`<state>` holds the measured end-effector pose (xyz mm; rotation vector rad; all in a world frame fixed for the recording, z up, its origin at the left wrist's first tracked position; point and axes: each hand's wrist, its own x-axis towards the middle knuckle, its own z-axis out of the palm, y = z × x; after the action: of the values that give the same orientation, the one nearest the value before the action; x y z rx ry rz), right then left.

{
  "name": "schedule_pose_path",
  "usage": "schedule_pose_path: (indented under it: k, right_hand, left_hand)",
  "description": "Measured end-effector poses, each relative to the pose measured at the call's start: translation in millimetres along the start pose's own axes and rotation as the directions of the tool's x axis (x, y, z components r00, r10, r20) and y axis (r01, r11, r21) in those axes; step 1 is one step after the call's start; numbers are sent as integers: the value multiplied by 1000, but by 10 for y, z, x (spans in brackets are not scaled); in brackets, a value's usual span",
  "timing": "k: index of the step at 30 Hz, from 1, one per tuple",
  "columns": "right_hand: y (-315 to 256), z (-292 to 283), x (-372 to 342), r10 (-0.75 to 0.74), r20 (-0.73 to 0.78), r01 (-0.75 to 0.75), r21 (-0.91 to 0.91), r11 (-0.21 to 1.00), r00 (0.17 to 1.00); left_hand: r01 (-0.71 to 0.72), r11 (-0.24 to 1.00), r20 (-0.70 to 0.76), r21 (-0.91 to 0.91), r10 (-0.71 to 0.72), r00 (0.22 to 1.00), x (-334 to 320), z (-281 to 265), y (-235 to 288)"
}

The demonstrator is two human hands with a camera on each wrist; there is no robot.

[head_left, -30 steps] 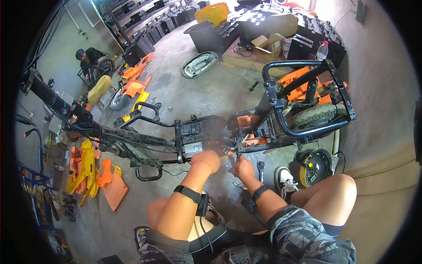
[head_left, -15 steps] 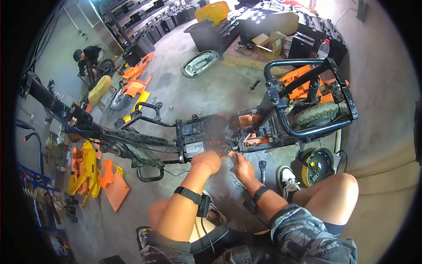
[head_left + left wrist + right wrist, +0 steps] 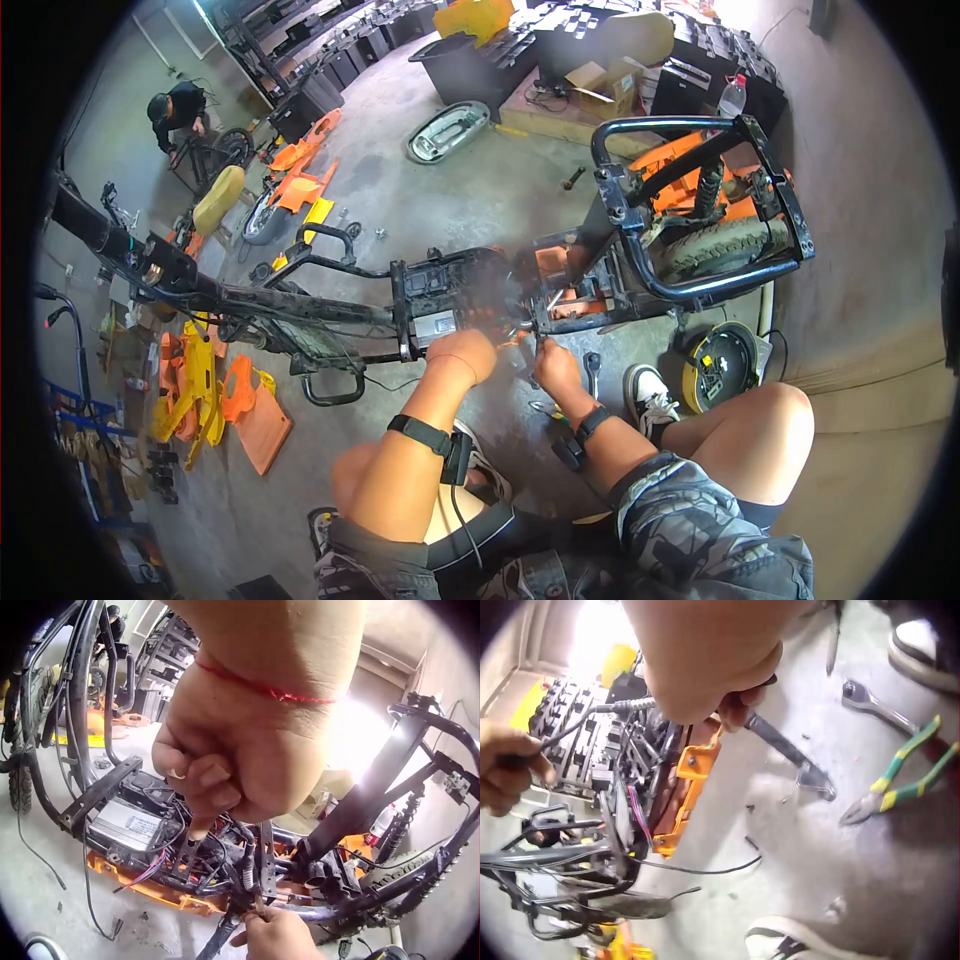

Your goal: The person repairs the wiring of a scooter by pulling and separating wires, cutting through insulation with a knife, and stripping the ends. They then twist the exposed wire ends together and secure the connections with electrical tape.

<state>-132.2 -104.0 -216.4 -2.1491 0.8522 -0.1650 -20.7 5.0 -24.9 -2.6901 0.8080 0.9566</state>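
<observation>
A stripped black scooter frame (image 3: 290,302) lies across the floor before me, with a silver controller box (image 3: 129,825) and loose wires in its middle. My left hand (image 3: 462,357) curls round a black cable (image 3: 562,735) above the frame. A ribbed sleeve (image 3: 247,871) on this cable runs down toward my right hand (image 3: 279,936). At the frame's lower edge, the right fingers pinch a small thin piece; I cannot tell what it is. Close beside that hand the black kickstand (image 3: 784,742) slants out. Orange plastic (image 3: 686,787) lines the frame's underside.
Green-and-yellow pliers (image 3: 892,780) and a ratchet wrench (image 3: 881,711) lie near my right foot. A yellow-rimmed wheel hub (image 3: 722,368) stands at the right. Orange and yellow panels (image 3: 255,412) are at the left. Another person (image 3: 180,115) works at the far left.
The head view has tipped, so the scooter frame sits slightly higher. My left hand keeps its place on the frame; the right fingers have shifted slightly. The far person is more upright.
</observation>
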Motion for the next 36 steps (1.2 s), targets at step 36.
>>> schedule_pose_path:
  k: [36]
  right_hand:
    - [106, 111, -101, -146, 516, -161, 504, 849, 844]
  left_hand:
    - [47, 984, -332, -171, -102, 938, 228, 181, -235]
